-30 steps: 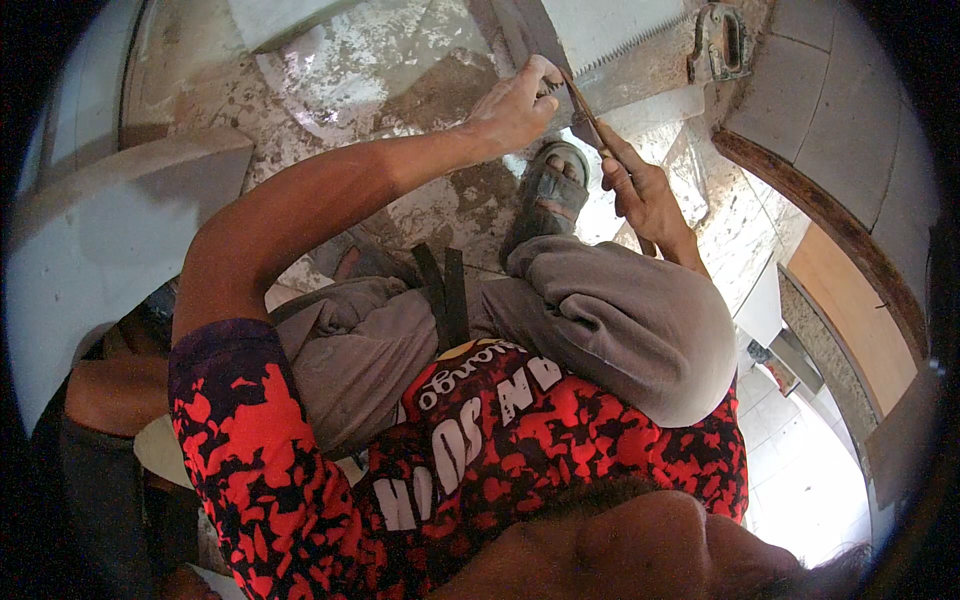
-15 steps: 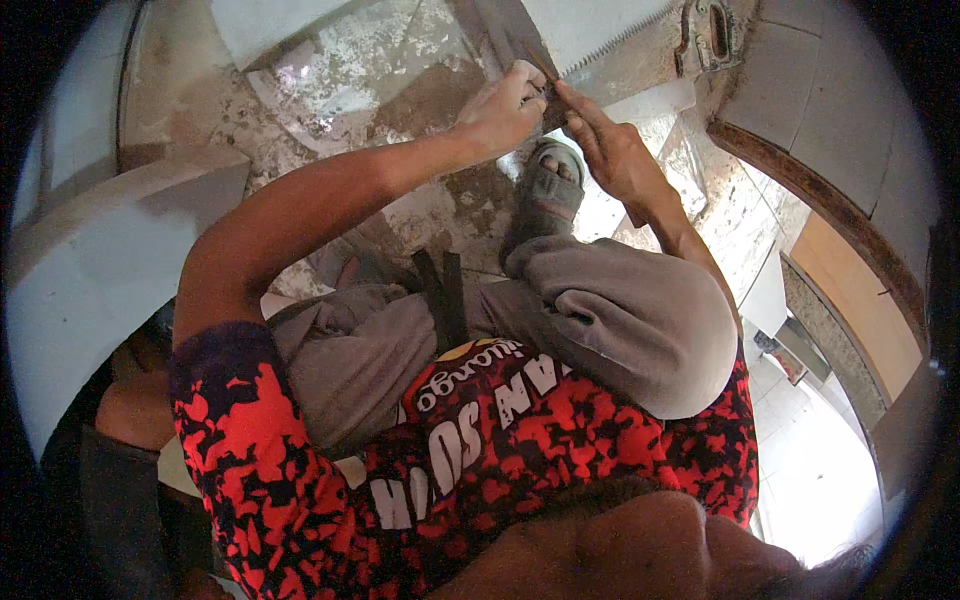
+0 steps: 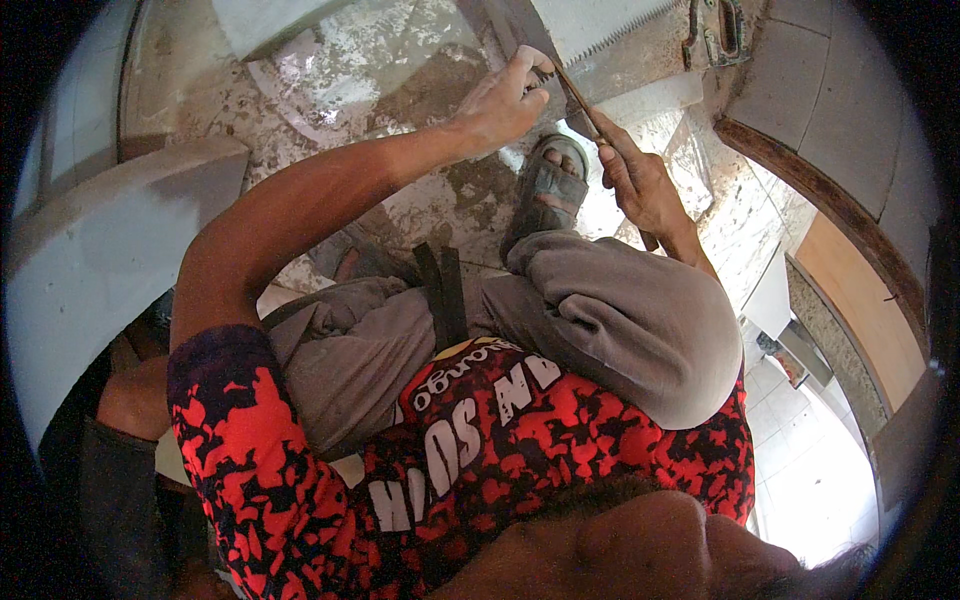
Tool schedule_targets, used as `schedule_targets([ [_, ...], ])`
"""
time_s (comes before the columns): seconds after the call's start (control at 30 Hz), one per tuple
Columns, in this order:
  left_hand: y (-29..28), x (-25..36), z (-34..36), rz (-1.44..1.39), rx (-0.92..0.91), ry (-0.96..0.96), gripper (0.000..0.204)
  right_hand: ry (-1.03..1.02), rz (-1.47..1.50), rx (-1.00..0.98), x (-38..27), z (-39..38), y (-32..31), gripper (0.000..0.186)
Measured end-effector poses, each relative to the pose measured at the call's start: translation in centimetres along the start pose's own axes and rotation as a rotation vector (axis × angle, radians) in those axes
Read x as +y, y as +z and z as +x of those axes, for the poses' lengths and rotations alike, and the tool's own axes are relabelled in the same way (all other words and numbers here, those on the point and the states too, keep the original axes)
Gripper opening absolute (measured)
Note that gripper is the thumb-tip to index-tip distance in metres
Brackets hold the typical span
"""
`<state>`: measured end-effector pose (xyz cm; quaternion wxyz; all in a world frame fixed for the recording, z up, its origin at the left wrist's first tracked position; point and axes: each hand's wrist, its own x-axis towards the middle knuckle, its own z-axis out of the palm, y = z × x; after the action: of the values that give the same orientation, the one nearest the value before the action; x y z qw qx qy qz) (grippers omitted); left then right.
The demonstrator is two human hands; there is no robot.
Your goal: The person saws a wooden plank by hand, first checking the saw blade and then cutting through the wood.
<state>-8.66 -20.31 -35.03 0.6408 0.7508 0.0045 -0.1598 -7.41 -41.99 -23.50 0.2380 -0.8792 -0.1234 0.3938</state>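
Note:
My right hand [image 3: 645, 190] is closed around a long, thin, dark tool [image 3: 578, 98], perhaps a file. Its shaft slants up and to the left, and its lower end shows below my palm. Beside the tool's far tip, my left hand [image 3: 505, 100] has its fingers curled over the edge of a narrow brown board [image 3: 518, 28]. What those fingers grip is hidden. Past both hands, to the upper right, lies a handsaw [image 3: 640, 55] with its teeth facing up and left and its handle near the wall.
My sandalled foot [image 3: 555, 180] rests just below the hands, and my bent knee [image 3: 670, 330] rises on the right. The floor [image 3: 400, 110] is stained and dusty. A pale curved panel [image 3: 120, 260] stands at left; a brown-edged ledge [image 3: 800, 170] bends along the right.
My right hand has drawn down and to the right with the thin tool, baring more of its shaft. My left hand has stayed nearly in place.

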Motion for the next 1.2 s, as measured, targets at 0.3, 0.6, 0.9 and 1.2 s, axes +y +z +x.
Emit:
schedule_targets([
  [0.3,0.3,0.1,-0.1,-0.026,0.058,-0.044,0.041,-0.091,-0.202,0.110,0.2,0.2,0.9,0.047],
  [0.6,-0.9,-0.2,-1.0,0.023,0.063,-0.057,0.037,-0.088,0.055,0.067,-2.2,3.5,0.3,0.046],
  [0.9,0.2,-0.1,0.3,-0.034,0.003,0.012,0.038,0.015,-0.078,0.004,-0.5,0.4,-0.4,0.046],
  [1.2,-0.6,0.0,-1.2,-0.042,0.023,-0.091,0.038,-0.071,-0.148,0.039,-0.3,2.7,1.6,0.044],
])
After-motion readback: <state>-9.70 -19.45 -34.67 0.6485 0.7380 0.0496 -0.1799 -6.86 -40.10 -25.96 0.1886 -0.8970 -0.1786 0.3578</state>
